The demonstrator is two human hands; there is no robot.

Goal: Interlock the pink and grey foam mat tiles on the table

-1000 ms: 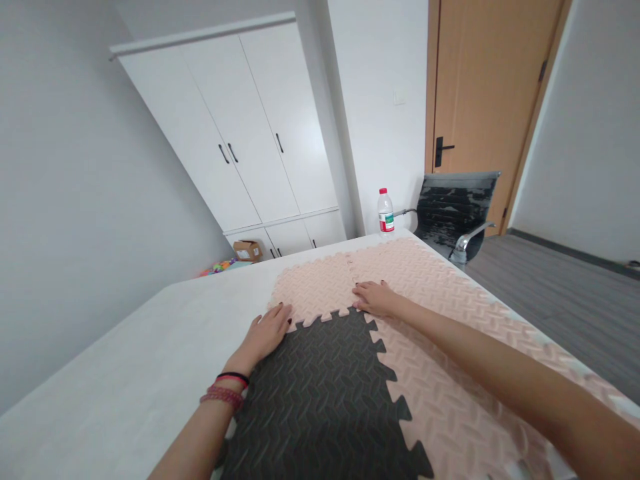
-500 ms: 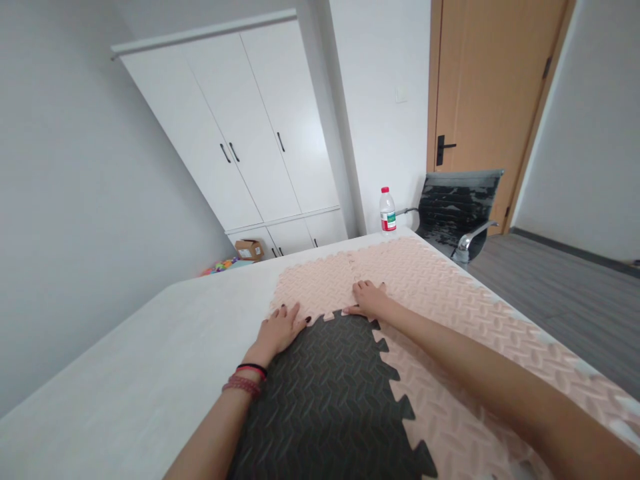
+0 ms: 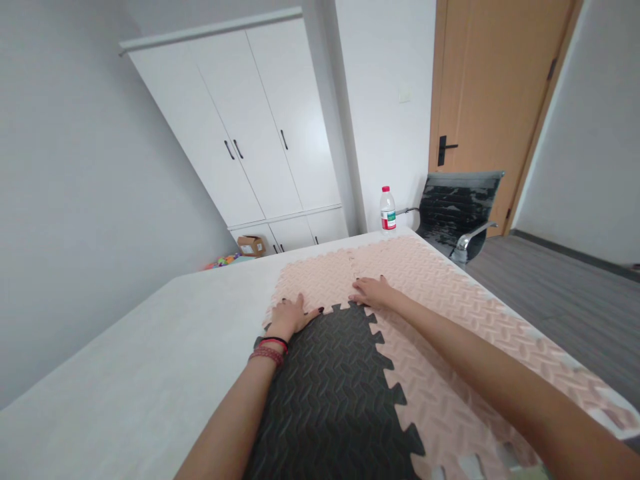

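Note:
A dark grey foam mat tile (image 3: 333, 387) lies on the white table (image 3: 125, 373), its toothed edges meeting pink foam mat tiles (image 3: 450, 307) on the far side and the right. My left hand (image 3: 293, 317) lies flat with fingers spread on the seam at the grey tile's far left corner. My right hand (image 3: 373, 292) presses flat on the seam at the grey tile's far right corner, fingers stretched over the pink tile (image 3: 317, 280) behind it. Neither hand holds anything.
A water bottle (image 3: 387, 210) stands at the table's far edge. A dark office chair (image 3: 457, 210) sits beyond the far right corner, before a wooden door (image 3: 493, 100). A white wardrobe (image 3: 250, 127) stands behind; a cardboard box (image 3: 251, 245) and toys lie on the floor.
Both hands have slid forward along the seam between the grey tile and the pink tile behind it. The gap at the grey tile's far edge has closed.

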